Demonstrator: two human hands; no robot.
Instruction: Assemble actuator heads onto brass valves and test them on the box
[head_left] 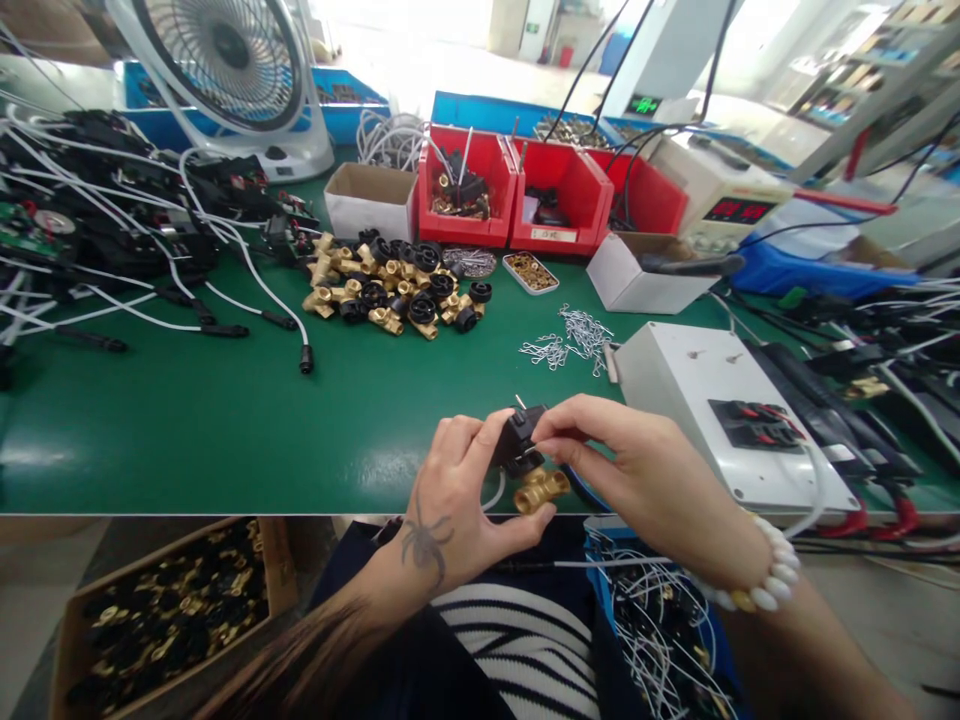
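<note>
The left hand (457, 490) grips a black housing (517, 435); whether the right hand (641, 465) pinches anything there, I can't tell. Slack fingers could drop it.

No wording or number reads clearly: the white label (553, 235) on the middle red bin (594, 200) is too small, the red display (735, 210) on the beige instrument (694, 165) blurs, and the green sign (643, 105) is indistinct.
</note>
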